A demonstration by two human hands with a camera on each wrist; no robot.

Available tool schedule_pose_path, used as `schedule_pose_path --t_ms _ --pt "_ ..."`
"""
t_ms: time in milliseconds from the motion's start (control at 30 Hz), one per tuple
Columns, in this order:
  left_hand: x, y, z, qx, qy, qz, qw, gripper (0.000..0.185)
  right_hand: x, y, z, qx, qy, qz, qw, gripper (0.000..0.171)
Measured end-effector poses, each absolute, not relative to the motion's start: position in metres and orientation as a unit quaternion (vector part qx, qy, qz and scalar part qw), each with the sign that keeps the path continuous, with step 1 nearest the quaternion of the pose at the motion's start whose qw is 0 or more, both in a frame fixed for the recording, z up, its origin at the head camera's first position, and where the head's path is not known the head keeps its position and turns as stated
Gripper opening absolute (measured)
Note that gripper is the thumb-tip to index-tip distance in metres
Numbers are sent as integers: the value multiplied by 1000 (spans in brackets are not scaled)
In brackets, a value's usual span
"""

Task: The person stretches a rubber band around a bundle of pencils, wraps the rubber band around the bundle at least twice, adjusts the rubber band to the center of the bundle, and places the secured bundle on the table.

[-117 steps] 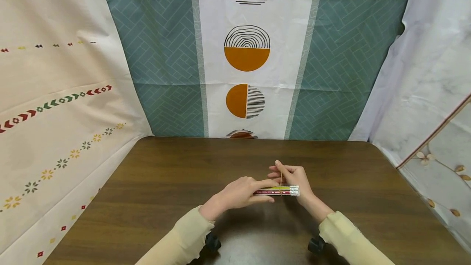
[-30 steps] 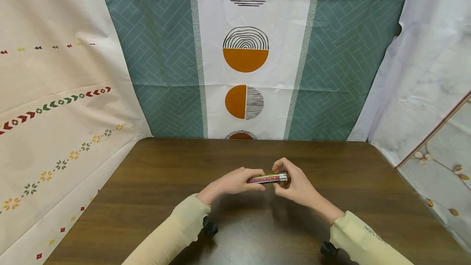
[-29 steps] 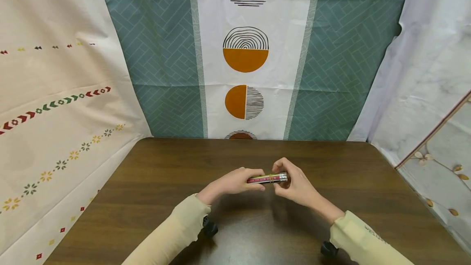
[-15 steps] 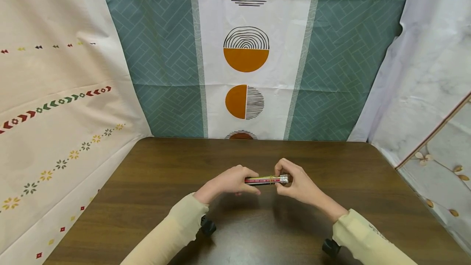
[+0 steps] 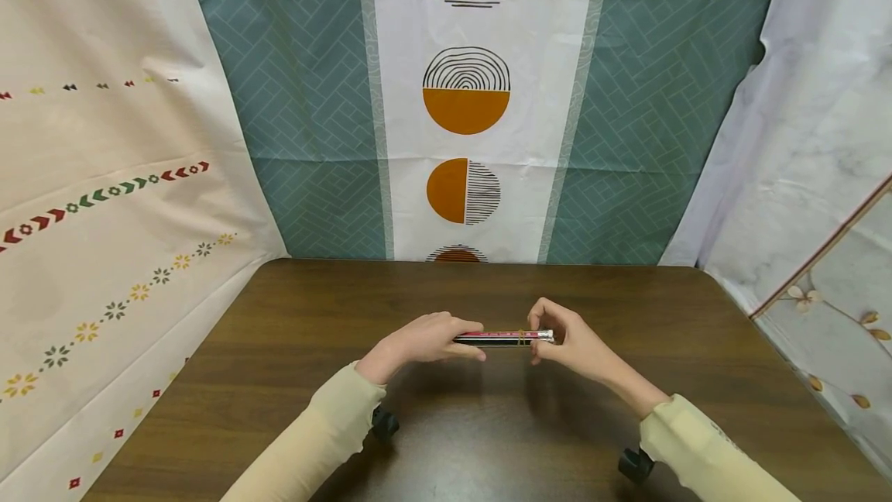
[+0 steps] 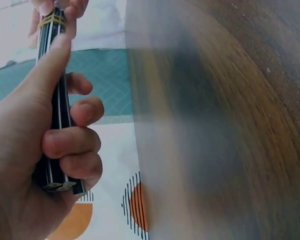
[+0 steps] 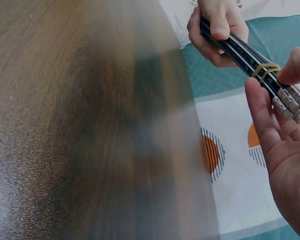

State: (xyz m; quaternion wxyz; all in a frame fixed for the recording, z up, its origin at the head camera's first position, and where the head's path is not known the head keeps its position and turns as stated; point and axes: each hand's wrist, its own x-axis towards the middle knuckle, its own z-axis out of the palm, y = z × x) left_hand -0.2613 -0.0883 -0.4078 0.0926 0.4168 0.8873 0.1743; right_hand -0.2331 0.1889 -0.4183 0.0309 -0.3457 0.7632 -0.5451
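Note:
A bundle of several pencils [image 5: 498, 339], striped dark and red, is held level above the table. My left hand [image 5: 423, 339] grips its left part, the fingers wrapped round it in the left wrist view. A yellowish rubber band [image 7: 264, 70] loops in more than one turn round the pencils near their eraser ends [image 7: 288, 103]. At that end my right hand [image 5: 574, 343] pinches the bundle beside the band with thumb and fingertips. The left palm hides part of the pencils' other end.
Below both hands lies a dark brown wooden table [image 5: 460, 432]. A patterned teal and white cloth [image 5: 467, 122] hangs behind its far edge, with a cream cloth [image 5: 125, 215] at left and a pale marbled one [image 5: 815, 138] at right.
Earlier my right hand pulled the rubber band out taut from the pencils; now the band sits wound close round them. The right hand's fingers have come to the eraser end, and the hands sit slightly farther apart.

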Motion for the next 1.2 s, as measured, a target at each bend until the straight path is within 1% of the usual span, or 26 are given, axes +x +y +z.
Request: schedule_pose_path --t_ms 100,200,367,633,833,1033,1200 --pt "-260 -88 -408 425 889 158 64 27 -233 190 -420 -342 756 -557 46 22" --pt "-258 -88 -408 422 893 150 53 24 -233 190 -423 -335 752 -565 54 22" --pt "-257 -86 -409 413 899 143 34 23 -233 190 -428 -327 752 -571 45 23" --pt "-255 -83 -412 414 903 112 -19 29 -231 185 -427 -321 754 -572 40 22" --pt "-255 -82 -412 411 903 124 -22 28 -229 182 -426 -306 768 -563 18 21" --pt "-256 -82 -411 400 906 137 -5 26 -227 180 -423 -275 794 -543 5 21" --pt "-257 -83 -410 395 908 140 6 25 -227 179 -423 -267 806 -528 -3 19"
